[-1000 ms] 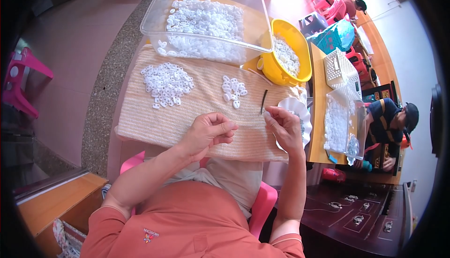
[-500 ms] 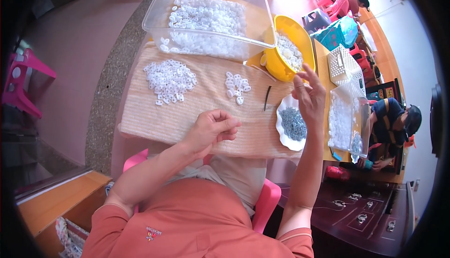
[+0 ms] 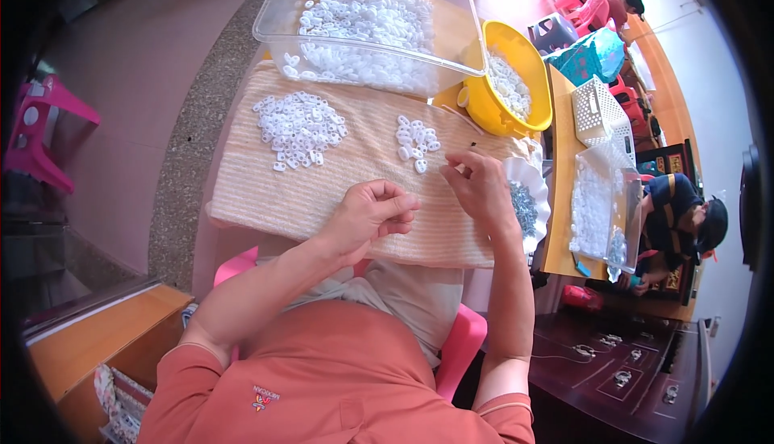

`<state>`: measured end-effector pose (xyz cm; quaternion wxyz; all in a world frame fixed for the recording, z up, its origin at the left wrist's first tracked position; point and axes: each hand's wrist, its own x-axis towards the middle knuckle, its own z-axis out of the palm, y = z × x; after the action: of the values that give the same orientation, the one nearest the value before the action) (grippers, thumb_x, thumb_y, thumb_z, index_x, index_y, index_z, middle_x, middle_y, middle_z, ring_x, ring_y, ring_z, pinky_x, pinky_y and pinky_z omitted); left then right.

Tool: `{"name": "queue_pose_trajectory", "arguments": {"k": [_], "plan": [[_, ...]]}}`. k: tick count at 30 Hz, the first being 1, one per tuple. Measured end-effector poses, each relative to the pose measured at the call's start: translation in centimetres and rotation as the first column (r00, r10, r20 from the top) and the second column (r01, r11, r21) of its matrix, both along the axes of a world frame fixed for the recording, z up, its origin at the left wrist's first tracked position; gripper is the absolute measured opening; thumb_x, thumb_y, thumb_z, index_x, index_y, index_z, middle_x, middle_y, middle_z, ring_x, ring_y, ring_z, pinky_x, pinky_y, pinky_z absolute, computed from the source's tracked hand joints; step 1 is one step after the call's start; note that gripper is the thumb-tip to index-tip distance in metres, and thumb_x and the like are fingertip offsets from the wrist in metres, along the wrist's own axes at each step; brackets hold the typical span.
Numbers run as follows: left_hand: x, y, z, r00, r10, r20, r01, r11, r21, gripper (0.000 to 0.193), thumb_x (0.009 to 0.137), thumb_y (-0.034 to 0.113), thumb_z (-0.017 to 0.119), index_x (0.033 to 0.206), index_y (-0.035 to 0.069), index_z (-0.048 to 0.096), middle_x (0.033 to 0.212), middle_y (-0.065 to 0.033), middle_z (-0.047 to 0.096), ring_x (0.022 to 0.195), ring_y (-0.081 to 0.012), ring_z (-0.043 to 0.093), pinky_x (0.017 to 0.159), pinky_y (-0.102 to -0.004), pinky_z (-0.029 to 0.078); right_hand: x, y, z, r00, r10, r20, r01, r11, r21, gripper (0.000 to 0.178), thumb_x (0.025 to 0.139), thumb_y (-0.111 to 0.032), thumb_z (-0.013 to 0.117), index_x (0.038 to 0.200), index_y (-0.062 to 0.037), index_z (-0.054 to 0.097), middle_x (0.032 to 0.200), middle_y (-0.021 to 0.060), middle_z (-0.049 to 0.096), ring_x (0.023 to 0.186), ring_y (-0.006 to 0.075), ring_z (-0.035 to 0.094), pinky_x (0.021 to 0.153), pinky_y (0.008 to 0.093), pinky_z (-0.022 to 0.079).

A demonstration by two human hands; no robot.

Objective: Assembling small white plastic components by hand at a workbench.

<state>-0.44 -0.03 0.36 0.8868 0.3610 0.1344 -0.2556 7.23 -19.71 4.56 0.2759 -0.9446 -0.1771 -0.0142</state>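
My left hand hovers over the near middle of the striped cloth, thumb and index finger pressed together. Whatever they pinch is too small to make out. To its right, my right hand is closed, its fingers curled toward the thumb; its grip contents cannot be made out. Just beyond the right fingertips lies a small group of white oval plastic pieces. Only the tip of a black strip shows above the right hand. A scalloped white dish of small grey metal parts is partly hidden behind that hand.
A larger pile of white pieces lies at the cloth's left. Behind stand a clear plastic bin and a yellow basin, both with white pieces. On the right are a clear tray, a white basket and another person.
My right hand has come down and left, from near the yellow basin to beside the small group, covering most of the black strip. My left hand stays nearly still. The view has shifted slightly.
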Motion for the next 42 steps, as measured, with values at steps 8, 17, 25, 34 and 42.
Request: {"name": "queue_pose_trajectory", "arguments": {"k": [8, 17, 25, 34, 42], "plan": [[0.0, 0.1, 0.0, 1.000, 0.021, -0.012, -0.021, 1.000, -0.003, 0.009, 0.088, 0.011, 0.065, 0.089, 0.004, 0.060, 0.085, -0.0039, 0.063, 0.073, -0.0088, 0.060, 0.066, -0.0219, 0.054, 1.2, 1.7, -0.9, 0.998, 0.062, 0.019, -0.060, 0.993, -0.107, 0.023, 0.079, -0.009, 0.065, 0.101, -0.0020, 0.067, 0.101, 0.0130, 0.064, 0.092, 0.0343, 0.063, 0.081, 0.0388, 0.048], [0.0, 0.0, -0.3, 1.000, 0.007, 0.000, -0.007, 1.000, -0.003, 0.009, 0.088, 0.012, 0.065, 0.087, 0.004, 0.060, 0.083, -0.0031, 0.063, 0.072, -0.0080, 0.059, 0.065, -0.0215, 0.053, 1.2, 2.6, -0.6, 0.995, 0.097, -0.027, -0.100, 0.983, -0.155, 0.022, 0.081, -0.014, 0.063, 0.101, -0.0071, 0.069, 0.097, 0.0130, 0.064, 0.090, 0.0344, 0.063, 0.079, 0.0405, 0.048], [-0.1, -0.1, -0.2, 0.997, 0.039, 0.067, -0.047, 0.991, 0.129, 0.011, 0.087, 0.012, 0.066, 0.087, 0.003, 0.061, 0.080, -0.0019, 0.062, 0.069, -0.0101, 0.060, 0.063, -0.0233, 0.052, 1.4, 3.6, -1.2, 0.998, 0.049, -0.047, -0.055, 0.992, -0.118, 0.022, 0.082, -0.019, 0.065, 0.100, -0.0068, 0.069, 0.094, 0.0146, 0.063, 0.088, 0.0342, 0.063, 0.077, 0.0410, 0.048], [3.0, 6.3, 1.6, 0.679, -0.517, 0.522, -0.674, -0.157, 0.722, 0.019, 0.073, 0.012, 0.073, 0.089, 0.005, 0.065, 0.088, -0.0102, 0.060, 0.086, -0.0306, 0.059, 0.072, -0.0389, 0.050, 0.0, 2.8, -0.8, 0.999, 0.035, 0.021, -0.034, 0.999, -0.033, 0.024, 0.079, -0.015, 0.069, 0.100, -0.0020, 0.067, 0.091, 0.0145, 0.063, 0.080, 0.0305, 0.063, 0.073, 0.0380, 0.048], [3.3, 7.7, 1.2, 0.724, -0.564, 0.398, -0.641, -0.337, 0.690, 0.015, 0.075, 0.018, 0.071, 0.078, 0.005, 0.065, 0.086, -0.0108, 0.058, 0.086, -0.0275, 0.058, 0.074, -0.0397, 0.048, -1.6, 1.7, -0.2, 0.997, -0.059, -0.043, 0.059, 0.998, 0.012, 0.021, 0.082, -0.016, 0.066, 0.099, -0.0039, 0.068, 0.096, 0.0149, 0.063, 0.087, 0.0334, 0.063, 0.077, 0.0395, 0.050]]}}
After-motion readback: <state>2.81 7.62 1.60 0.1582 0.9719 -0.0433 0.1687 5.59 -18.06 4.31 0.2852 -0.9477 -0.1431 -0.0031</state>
